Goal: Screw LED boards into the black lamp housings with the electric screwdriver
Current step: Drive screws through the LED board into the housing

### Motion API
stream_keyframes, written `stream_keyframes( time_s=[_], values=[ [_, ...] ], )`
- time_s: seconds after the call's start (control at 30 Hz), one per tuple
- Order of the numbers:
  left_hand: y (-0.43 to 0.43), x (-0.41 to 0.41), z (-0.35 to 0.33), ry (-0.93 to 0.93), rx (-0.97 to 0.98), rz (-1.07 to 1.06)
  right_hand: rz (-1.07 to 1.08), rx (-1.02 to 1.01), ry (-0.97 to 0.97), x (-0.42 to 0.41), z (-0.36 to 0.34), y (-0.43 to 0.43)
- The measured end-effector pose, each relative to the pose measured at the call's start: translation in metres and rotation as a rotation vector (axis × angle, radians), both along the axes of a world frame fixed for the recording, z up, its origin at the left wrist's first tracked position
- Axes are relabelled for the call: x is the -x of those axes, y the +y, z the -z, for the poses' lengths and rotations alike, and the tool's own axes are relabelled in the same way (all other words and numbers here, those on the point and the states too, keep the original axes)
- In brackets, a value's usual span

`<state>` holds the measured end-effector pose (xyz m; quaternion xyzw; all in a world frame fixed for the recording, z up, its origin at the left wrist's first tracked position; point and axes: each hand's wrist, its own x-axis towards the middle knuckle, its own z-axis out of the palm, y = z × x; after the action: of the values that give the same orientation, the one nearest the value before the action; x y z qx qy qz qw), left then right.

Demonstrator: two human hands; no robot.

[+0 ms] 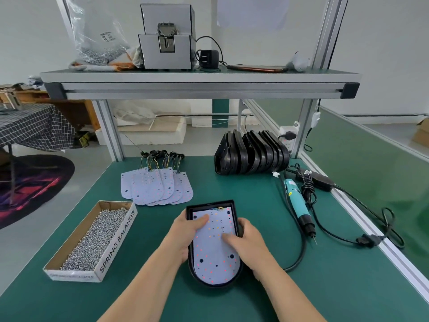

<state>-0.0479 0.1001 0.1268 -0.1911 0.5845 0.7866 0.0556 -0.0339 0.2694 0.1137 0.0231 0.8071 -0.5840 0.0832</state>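
On the green bench (139,298), the black lamp housing (213,284) sits near-centre with an LED board (214,252) lying inside. My left hand (183,233) curls round its left rim and my right hand (246,242) round the right rim, both thumbs down on the board. The cardboard box (118,238) on the left holds loose screws (92,238). The electric screwdriver (298,201) lies to the right.

"SPRING BALANCER" stood in black capitals on the long side of the box (118,240) at lower left. Print on the sheet (251,10) at top, the bag (102,36) label and the screwdriver (298,203) sticker was too small to read.
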Motion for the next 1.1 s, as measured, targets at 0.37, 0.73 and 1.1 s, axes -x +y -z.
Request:
stream_keyframes(
  time_s=[0.37,0.73,1.1],
  values=[
    [-0.065,-0.015,-0.018,0.161,0.992,-0.163,0.153,-0.019,0.130,-0.006,0.019,0.009],
    [-0.198,-0.036,-0.012,-0.189,1.647,0.105,0.134,-0.022,0.152,-0.003,0.024,0.008],
    [-0.204,-0.041,-0.008,-0.023,1.576,-0.158,0.135,-0.009,0.157,-0.003,0.024,0.008]
  ],
)
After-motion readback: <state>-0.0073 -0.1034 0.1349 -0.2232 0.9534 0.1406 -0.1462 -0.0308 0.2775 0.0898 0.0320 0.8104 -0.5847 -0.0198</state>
